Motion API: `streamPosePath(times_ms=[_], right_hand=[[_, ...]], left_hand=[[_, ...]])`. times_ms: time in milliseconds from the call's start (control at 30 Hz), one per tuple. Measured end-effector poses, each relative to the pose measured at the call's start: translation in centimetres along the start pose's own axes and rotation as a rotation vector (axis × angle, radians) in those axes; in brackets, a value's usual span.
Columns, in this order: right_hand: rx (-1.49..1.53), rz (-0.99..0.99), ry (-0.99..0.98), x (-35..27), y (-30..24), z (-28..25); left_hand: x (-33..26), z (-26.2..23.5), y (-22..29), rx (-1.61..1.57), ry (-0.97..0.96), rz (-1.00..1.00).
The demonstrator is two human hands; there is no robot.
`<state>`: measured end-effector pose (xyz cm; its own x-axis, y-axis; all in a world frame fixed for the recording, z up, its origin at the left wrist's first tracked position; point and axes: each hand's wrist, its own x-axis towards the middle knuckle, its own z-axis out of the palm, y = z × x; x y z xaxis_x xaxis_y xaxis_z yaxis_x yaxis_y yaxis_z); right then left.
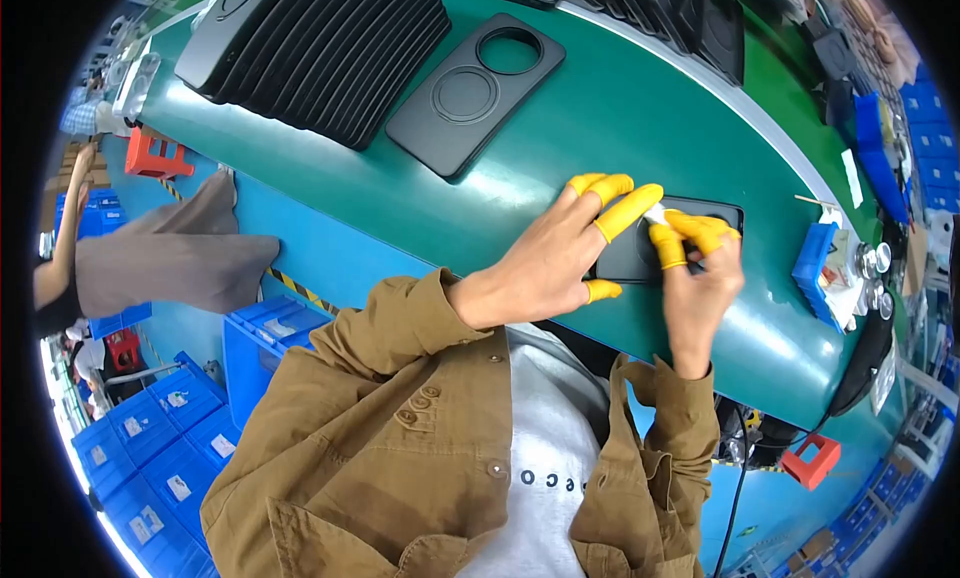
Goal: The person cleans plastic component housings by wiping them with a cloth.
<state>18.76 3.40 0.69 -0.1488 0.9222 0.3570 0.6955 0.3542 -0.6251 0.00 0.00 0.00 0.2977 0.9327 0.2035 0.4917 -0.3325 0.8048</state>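
Note:
A dark phone case [622, 256] lies on the green table in front of me, partly covered by my hands. Yellow finger cots cover the fingertips of both hands. My left hand [555, 243] rests over the left part of the case, its fingers spread and the index reaching toward a small white piece [656, 214], perhaps a wipe. Over the case's middle, my right hand [700, 268] pinches that white piece against the surface. Farther left lies another dark phone case [465, 96] with a large round cutout and a ring. Beside it stands a row of several stacked dark cases [320, 53].
A small blue bin [817, 268] with white scraps and little jars sits at the table's right. More dark cases [650, 8] stand beyond the table's far rim. Blue crates [160, 448] and a person's arm [65, 228] appear at left. A black cable [738, 488] hangs below the near edge.

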Motion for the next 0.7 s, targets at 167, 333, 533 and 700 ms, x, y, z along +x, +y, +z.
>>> streamPosePath(times_ms=[167,333,533,700], right_hand=[[-0.408,-0.145,0.08,1.0,0.5,-0.1],[-0.571,0.054,0.097,1.7,2.7,-4.2],[0.0,0.289,0.237,2.5,2.4,-3.4],[0.145,0.014,0.076,5.4,-2.3,0.2]], left_hand=[[-0.6,0.4,-0.3,-0.021,0.028,0.001],[-0.4,0.4,-0.2,-0.065,-0.005,-0.005],[-0.7,-1.4,-0.5,-0.095,0.036,-0.021],[-1.2,-1.9,-0.6,0.003,0.018,-0.02]])
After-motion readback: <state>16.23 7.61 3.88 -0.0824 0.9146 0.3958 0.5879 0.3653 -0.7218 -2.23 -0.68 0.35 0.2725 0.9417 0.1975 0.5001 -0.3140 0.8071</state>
